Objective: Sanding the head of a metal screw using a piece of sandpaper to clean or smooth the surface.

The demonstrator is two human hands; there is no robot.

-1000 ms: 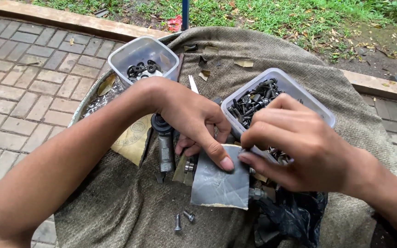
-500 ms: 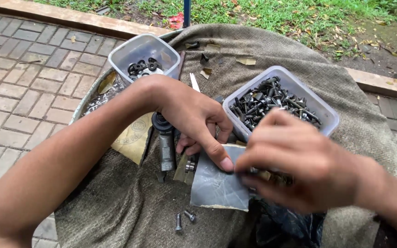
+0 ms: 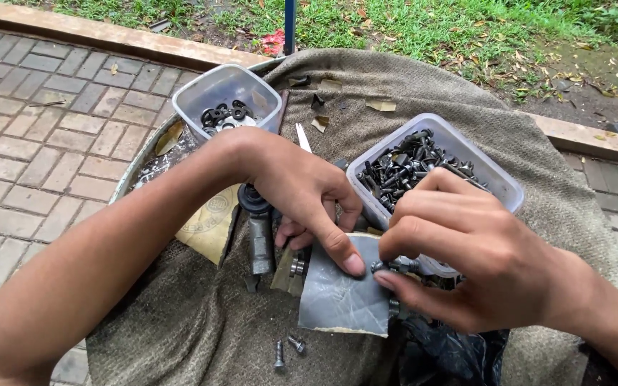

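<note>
A round surface [image 3: 134, 182] is covered by a coarse brown burlap cloth [image 3: 430, 93], and everything else is placed relative to the grey sandpaper sheet [image 3: 337, 300] lying near the middle of that cloth. Behind and to the right of the sheet, a clear plastic tub of dark bolts [image 3: 430, 168] is seen, almost touching the sheet's far edge. Farther behind and to the left of the sheet, a second clear tub [image 3: 227, 100] is set, with a few black washers at its bottom. Just left of the sheet, a dark metal tool [image 3: 257, 229] is laid lengthwise, and beyond it a tan sheet of sandpaper [image 3: 212, 225] is spread.

The left hand [image 3: 302, 200] is curled narrow, its forefinger pressed down on the top edge of the grey sheet. The right hand [image 3: 466, 257] is closed in a pinch at the sheet's right edge, where a small grey bolt [image 3: 395, 266] is held between thumb and fingertips, against or just above the paper; which cannot be told. Just in front of the sheet, on the cloth, two loose bolts [image 3: 287, 349] are left lying close together.
</note>
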